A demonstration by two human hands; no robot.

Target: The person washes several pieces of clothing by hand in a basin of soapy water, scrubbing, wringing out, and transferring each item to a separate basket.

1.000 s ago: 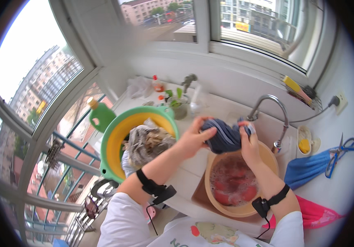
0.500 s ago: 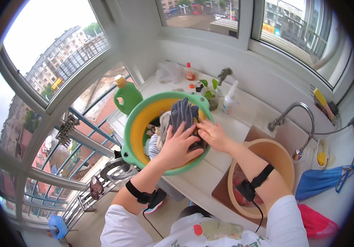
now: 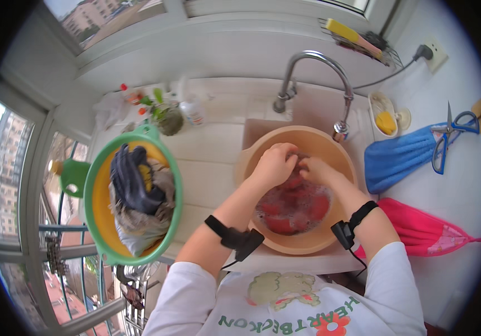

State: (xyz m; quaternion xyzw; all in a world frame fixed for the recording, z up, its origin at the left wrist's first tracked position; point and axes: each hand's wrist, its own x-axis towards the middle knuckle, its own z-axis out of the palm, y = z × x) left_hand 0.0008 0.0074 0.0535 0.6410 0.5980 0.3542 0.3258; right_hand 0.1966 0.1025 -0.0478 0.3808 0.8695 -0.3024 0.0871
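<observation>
Both hands are over the peach-coloured basin (image 3: 334,229) in the sink. Inside it, a red cloth (image 3: 291,207) lies in foamy, reddish water. My left hand (image 3: 274,167) is closed, its curled fingers at the far edge of the cloth. Close beside it, my right hand (image 3: 320,170) is also curled, with its fingertips on the same cloth. Part of the fingertips is hidden. To the left, a green and yellow tub (image 3: 177,196) holds a heap of laundry, with dark grey gloves (image 3: 131,176) on top.
A curved metal tap (image 3: 321,55) arches over the basin's far right side. On the right wall hang a blue towel (image 3: 394,157), scissors (image 3: 447,137) and a pink towel (image 3: 414,227). A green detergent bottle (image 3: 75,175), a plant (image 3: 167,119) and a white bottle (image 3: 193,111) stand around the tub.
Both hands have left the laundry in the green and yellow tub and moved right to the basin. The view has turned right with them. The dark gloves remain on the heap.
</observation>
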